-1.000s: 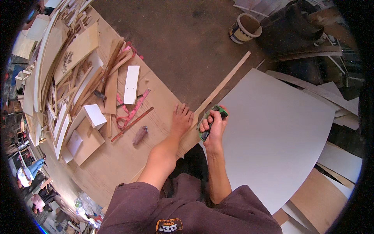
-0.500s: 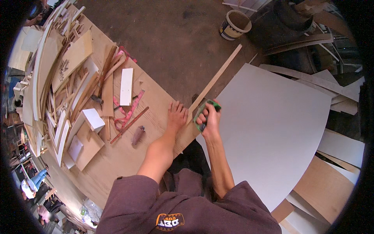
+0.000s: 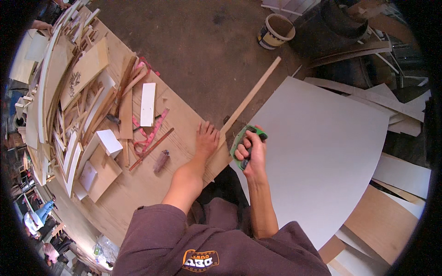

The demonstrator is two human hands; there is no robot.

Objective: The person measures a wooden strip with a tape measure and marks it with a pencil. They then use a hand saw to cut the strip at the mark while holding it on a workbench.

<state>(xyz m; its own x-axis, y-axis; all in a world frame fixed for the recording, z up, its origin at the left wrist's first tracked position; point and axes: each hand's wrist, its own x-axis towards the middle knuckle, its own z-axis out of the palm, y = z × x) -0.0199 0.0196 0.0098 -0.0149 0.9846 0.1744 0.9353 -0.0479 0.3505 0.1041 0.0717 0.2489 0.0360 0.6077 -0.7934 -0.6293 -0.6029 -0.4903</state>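
Observation:
My left hand [image 3: 207, 137] lies flat at the table's edge with its fingers spread, pressing beside and partly on a long narrow wooden strip [image 3: 251, 96]. The strip juts out past the edge, away from me. My right hand [image 3: 254, 152] is wrapped round the green and black handle of a handsaw [image 3: 239, 136], just right of the strip. Most of the saw's blade is hidden or edge-on, so I cannot tell how deep it sits in the wood.
The plywood table [image 3: 184, 152] carries a pink measuring tape [image 3: 159, 123], a reddish stick [image 3: 152, 149], a white board piece [image 3: 148, 105], a hammer [image 3: 113, 118] and piled offcuts [image 3: 69, 115]. A large white panel [image 3: 317, 152] stands at right. A bucket [image 3: 275, 32] sits on the floor beyond.
My right hand and the saw have drawn back slightly toward me and to the right. My left hand stays on the table by the strip.

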